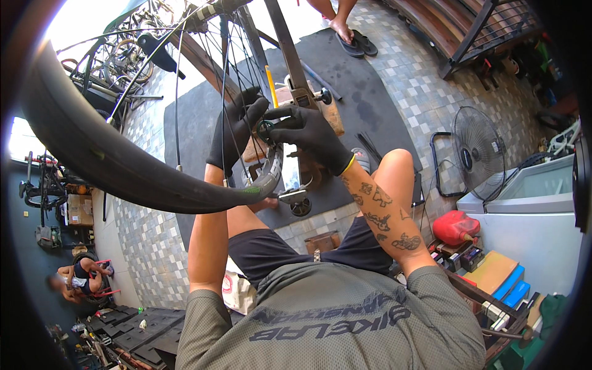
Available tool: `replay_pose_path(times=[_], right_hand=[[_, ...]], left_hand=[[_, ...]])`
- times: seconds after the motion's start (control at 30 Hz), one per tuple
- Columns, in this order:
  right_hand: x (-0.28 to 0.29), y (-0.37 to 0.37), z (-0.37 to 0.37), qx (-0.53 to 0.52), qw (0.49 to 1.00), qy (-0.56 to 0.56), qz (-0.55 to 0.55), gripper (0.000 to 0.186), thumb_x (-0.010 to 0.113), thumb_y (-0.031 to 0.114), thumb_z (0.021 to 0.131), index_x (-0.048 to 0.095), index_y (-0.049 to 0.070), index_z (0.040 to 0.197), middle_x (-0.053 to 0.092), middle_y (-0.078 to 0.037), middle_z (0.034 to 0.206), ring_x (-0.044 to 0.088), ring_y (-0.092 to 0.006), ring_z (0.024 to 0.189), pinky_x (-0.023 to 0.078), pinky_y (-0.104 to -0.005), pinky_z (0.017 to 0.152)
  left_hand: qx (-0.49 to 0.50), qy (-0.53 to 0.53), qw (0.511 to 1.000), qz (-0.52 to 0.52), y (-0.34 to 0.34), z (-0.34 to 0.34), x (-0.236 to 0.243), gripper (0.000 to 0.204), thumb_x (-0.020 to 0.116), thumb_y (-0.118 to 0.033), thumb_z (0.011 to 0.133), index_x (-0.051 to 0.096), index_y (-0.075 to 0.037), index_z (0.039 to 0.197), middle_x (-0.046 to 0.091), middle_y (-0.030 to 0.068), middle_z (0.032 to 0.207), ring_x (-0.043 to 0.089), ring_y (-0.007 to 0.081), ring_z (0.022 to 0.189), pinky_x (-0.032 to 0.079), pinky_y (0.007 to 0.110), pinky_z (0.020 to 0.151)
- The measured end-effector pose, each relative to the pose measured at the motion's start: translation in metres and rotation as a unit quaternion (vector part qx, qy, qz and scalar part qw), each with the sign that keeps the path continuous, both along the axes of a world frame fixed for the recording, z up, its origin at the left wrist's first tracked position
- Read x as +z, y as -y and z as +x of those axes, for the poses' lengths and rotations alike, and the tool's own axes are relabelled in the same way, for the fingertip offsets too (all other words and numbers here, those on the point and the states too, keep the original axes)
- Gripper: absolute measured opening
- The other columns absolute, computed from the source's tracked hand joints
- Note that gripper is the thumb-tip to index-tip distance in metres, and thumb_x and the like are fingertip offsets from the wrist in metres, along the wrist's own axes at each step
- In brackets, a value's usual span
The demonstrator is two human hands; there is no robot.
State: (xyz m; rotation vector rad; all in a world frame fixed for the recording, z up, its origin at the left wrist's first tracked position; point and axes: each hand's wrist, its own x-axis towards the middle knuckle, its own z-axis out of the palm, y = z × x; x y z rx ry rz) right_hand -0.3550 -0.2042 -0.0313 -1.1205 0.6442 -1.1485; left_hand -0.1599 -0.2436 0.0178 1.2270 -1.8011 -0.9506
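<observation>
A bicycle wheel point(145, 176) with a black tyre stands upright in a metal truing stand point(290, 58). Both my hands wear black gloves and meet at the rim point(269, 171), among the spokes. My right hand point(308, 134) pinches a small, round, dark-green spoke wrench point(264, 129) between thumb and forefinger, close to the rim's inner side. My left hand point(234, 126) reaches through from behind the spokes point(225, 92), its fingers curled around them beside the wrench. Its fingertips are partly hidden, so exactly what they grip is hard to see.
Across the dark mat point(370, 86) stands another person's sandalled foot point(345, 37). To the right are a floor fan point(478, 154), a red fuel can point(456, 228) and a white chest freezer point(530, 234). Someone sits on a red chair point(106, 290) at lower left; bicycles point(123, 61) crowd the far left.
</observation>
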Motion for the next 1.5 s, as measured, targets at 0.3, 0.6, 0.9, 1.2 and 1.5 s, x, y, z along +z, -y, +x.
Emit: replay_pose_path(times=[0.3, 0.6, 0.9, 1.2, 1.5], right_hand=[[-0.012, 0.012, 0.006, 0.063, 0.998, 0.020, 0.006, 0.046, 0.073, 0.015, 0.095, 0.059, -0.007, 0.132, 0.072, -0.009, 0.114, 0.069, -0.0138, 0.104, 0.054, -0.0281, 0.093], [-0.009, 0.017, 0.001, 0.134, 0.991, 0.020, 0.014, 0.062, 0.074, 0.015, 0.090, 0.048, -0.004, 0.144, 0.068, -0.008, 0.120, 0.066, -0.0134, 0.104, 0.053, -0.0286, 0.095], [0.021, -0.011, 0.014, -0.131, 0.949, -0.246, -0.149, 0.058, 0.083, 0.022, 0.080, 0.059, -0.005, 0.126, 0.073, -0.015, 0.098, 0.074, -0.0228, 0.082, 0.058, -0.0345, 0.073], [0.030, -0.020, 0.025, -0.216, 0.879, -0.354, -0.237, 0.036, 0.076, 0.019, 0.083, 0.066, -0.001, 0.112, 0.073, -0.018, 0.086, 0.074, -0.0346, 0.082, 0.058, -0.0412, 0.074], [0.001, 0.026, 0.002, 0.075, 0.991, -0.070, -0.084, 0.045, 0.067, -0.001, 0.087, 0.063, -0.009, 0.130, 0.076, -0.014, 0.111, 0.074, -0.0196, 0.102, 0.058, -0.0327, 0.092]], left_hand=[[0.020, 0.073, 0.997, -0.030, -0.009, 0.015, -0.002, 0.040, 0.068, -0.034, 0.102, 0.069, 0.002, 0.118, 0.072, 0.0058, 0.095, 0.063, 0.0150, 0.083, 0.050, 0.031, 0.075], [-0.126, -0.067, 0.984, 0.108, -0.014, 0.025, -0.014, 0.037, 0.067, -0.034, 0.102, 0.072, 0.001, 0.115, 0.070, 0.0014, 0.090, 0.059, 0.0106, 0.078, 0.047, 0.028, 0.070], [0.071, 0.200, 0.976, -0.050, -0.030, -0.020, 0.019, 0.039, 0.077, -0.034, 0.092, 0.072, 0.000, 0.074, 0.061, 0.0084, 0.061, 0.052, 0.0100, 0.053, 0.037, 0.033, 0.050], [0.037, 0.055, 0.998, 0.025, -0.029, 0.011, 0.027, 0.046, 0.062, -0.038, 0.105, 0.077, 0.004, 0.095, 0.067, 0.0045, 0.070, 0.060, 0.0116, 0.063, 0.046, 0.029, 0.061], [0.058, -0.175, 0.981, 0.057, -0.032, 0.023, 0.032, 0.046, 0.053, -0.038, 0.109, 0.065, 0.000, 0.132, 0.073, 0.0103, 0.107, 0.070, 0.0165, 0.096, 0.053, 0.031, 0.084]])
